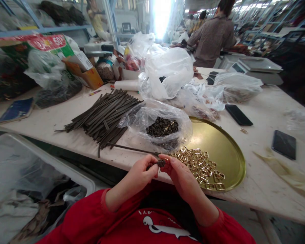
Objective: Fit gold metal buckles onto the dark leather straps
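My left hand point(143, 168) and my right hand point(178, 170) meet at the table's front edge, fingers pinched together. Between them is a dark strap point(132, 148), whose long part stretches left toward a pile of similar straps point(105, 117). Something small and gold-looking shows at my right fingertips, too small to make out. Just behind my hands sits a clear plastic bag point(165, 110) holding small dark loops point(162, 127). Beside my right hand, gold rectangular buckles point(199, 166) lie heaped on a round gold tray point(218, 142).
Two phones point(238, 115) point(284, 144) lie at the right. Plastic bags point(167, 73), an open cardboard box point(85, 73) and a scale point(254, 67) stand farther back. A white bin point(90, 183) is below left. A person point(213, 37) works beyond the table.
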The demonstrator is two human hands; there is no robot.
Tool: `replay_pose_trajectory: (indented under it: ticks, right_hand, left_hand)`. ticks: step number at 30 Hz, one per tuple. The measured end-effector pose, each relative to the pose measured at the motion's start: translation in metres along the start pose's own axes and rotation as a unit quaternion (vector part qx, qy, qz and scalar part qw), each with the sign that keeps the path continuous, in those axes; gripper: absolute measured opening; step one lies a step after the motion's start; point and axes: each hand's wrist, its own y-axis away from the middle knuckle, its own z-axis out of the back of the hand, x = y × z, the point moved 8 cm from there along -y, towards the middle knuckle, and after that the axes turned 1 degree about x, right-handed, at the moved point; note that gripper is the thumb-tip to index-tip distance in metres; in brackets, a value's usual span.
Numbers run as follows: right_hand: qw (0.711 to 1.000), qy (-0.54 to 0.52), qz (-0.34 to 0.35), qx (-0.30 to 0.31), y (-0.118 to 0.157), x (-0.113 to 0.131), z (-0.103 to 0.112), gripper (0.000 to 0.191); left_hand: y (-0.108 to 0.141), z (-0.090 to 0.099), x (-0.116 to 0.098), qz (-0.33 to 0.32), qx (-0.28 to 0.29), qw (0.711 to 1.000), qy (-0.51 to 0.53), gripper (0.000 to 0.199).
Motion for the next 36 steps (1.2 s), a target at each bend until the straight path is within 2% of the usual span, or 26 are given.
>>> replay_pose_trajectory:
  ticks: [6, 10, 13, 15, 18, 21, 24, 27, 29, 32, 34, 36]
  right_hand:
    - [0.984, -0.140, -0.097, 0.046, 0.005, -0.011, -0.009, 0.017]
    - [0.979, -0.162, -0.114, 0.053, 0.008, -0.013, -0.013, 0.014]
    - [0.982, -0.151, -0.097, 0.057, 0.012, -0.010, -0.016, 0.017]
    - [0.988, -0.118, -0.067, 0.069, 0.015, -0.004, -0.017, 0.027]
    - [0.997, 0.019, -0.015, 0.069, 0.017, 0.002, -0.015, 0.036]
    - [0.986, 0.152, 0.030, 0.066, 0.016, 0.004, -0.012, 0.031]
    - [0.972, 0.214, 0.050, 0.087, 0.017, 0.005, -0.013, 0.023]
    - [0.945, 0.300, 0.100, 0.080, 0.020, 0.016, -0.013, 0.011]
    - [0.913, 0.374, 0.153, 0.066, 0.024, 0.027, -0.016, 0.005]
    - [0.875, 0.434, 0.205, 0.070, 0.028, 0.035, -0.024, 0.009]
    - [0.881, 0.423, 0.198, 0.077, 0.028, 0.033, -0.027, 0.010]
    - [0.904, 0.387, 0.165, 0.075, 0.025, 0.026, -0.026, 0.008]
  left_hand:
    - [0.009, -0.005, -0.005, 0.013, 0.025, 0.999, 0.017, 0.008]
    - [0.015, -0.009, -0.010, 0.004, 0.046, 0.998, 0.033, 0.010]
    - [0.017, -0.010, -0.012, 0.002, 0.051, 0.998, 0.025, 0.010]
    - [0.018, -0.009, -0.012, 0.000, 0.046, 0.999, 0.009, 0.010]
    - [0.019, -0.007, -0.013, -0.013, 0.030, 0.999, -0.027, 0.010]
    - [0.022, -0.008, -0.008, 0.003, 0.035, 0.999, -0.030, 0.012]
    - [0.025, -0.015, 0.001, 0.053, 0.076, 0.996, 0.015, 0.017]
    - [0.026, -0.018, 0.005, 0.062, 0.083, 0.994, 0.030, 0.015]
    - [0.025, -0.017, 0.006, 0.060, 0.067, 0.996, 0.021, 0.012]
    - [0.024, -0.015, 0.008, 0.067, 0.046, 0.997, 0.011, 0.010]
    - [0.023, -0.015, 0.010, 0.072, 0.048, 0.996, 0.014, 0.009]
    - [0.021, -0.017, 0.012, 0.081, 0.064, 0.994, 0.027, 0.006]
